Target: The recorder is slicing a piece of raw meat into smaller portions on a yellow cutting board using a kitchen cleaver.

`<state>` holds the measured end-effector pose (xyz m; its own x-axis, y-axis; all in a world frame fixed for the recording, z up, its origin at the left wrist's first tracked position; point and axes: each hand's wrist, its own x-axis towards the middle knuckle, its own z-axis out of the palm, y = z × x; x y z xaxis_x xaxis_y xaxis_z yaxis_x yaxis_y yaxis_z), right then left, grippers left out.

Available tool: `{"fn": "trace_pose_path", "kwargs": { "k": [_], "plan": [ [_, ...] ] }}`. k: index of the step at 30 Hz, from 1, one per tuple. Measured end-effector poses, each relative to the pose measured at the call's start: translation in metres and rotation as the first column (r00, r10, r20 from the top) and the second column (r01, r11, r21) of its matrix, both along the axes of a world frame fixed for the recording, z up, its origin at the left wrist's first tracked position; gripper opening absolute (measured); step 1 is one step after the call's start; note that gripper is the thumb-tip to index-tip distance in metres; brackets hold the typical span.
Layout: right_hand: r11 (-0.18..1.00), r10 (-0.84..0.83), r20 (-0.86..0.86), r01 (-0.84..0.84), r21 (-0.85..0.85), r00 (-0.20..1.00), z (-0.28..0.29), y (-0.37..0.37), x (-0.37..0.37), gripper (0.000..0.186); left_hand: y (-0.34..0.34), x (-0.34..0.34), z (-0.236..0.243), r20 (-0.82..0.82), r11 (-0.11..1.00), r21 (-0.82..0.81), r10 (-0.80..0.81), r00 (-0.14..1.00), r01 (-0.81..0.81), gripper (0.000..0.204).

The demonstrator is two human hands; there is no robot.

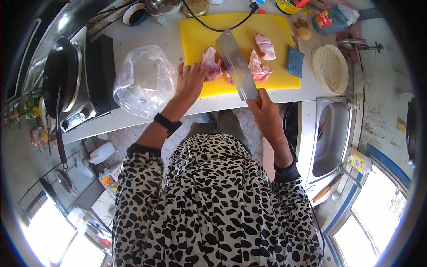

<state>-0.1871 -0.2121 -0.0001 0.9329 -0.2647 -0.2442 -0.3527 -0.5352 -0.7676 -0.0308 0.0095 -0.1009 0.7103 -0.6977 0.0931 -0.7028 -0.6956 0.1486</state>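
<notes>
My right hand (262, 107) grips the handle of a wide cleaver (235, 62), whose blade lies angled over the yellow cutting board (195, 26). Just left of the blade, my left hand (190, 80) has its fingers curled against a piece of raw meat (210, 60), holding it at the board's left side. More raw meat (259, 69) lies right of the blade, partly hidden by it, and another piece (266, 46) rests higher on the board. A crumpled clear plastic bag (142, 80) sits left of my hand, and a blue scouring pad (295, 61) lies at the board's right edge.
A stove with a black pan (58, 75) is at left. A woven basket (329, 66) and jug (333, 20) stand right of the board, with a metal sink (329, 138) below them. A black cable (213, 27) crosses the board's top; bowls (135, 14) sit behind.
</notes>
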Motion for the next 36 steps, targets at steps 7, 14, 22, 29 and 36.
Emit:
{"fn": "trace_pose_path", "kwargs": {
  "k": [7, 14, 22, 29, 36],
  "plan": [
    [0.994, -0.047, -0.13, 0.059, 0.091, 0.99, -0.003, -0.007, -0.013, 0.028, 0.016, -0.039, 0.008, -0.012, 0.989, -0.125, -0.077, 0.997, 0.075, 0.024],
    [0.995, 0.095, -0.186, -0.091, 0.03, 0.978, 0.005, -0.008, -0.001, 0.027, 0.001, -0.031, 0.028, -0.108, 0.962, -0.244, 0.097, 0.989, -0.121, 0.06],
    [0.996, 0.074, -0.128, -0.067, 0.056, 0.989, -0.001, -0.007, 0.011, 0.026, -0.006, 0.013, 0.003, -0.122, 1.0, -0.029, 0.004, 0.993, -0.007, 0.044],
    [0.957, -0.141, -0.179, 0.18, 0.228, 0.974, -0.003, -0.014, -0.008, 0.023, -0.014, 0.048, 0.042, -0.858, 0.838, -0.286, -0.008, 0.513, -0.465, 0.03],
    [0.941, -0.214, -0.082, 0.228, 0.252, 0.973, 0.013, -0.022, -0.014, 0.021, -0.026, 0.027, 0.069, -0.847, 0.37, -0.404, -0.498, 0.188, -0.837, 0.03]
  ]
}}
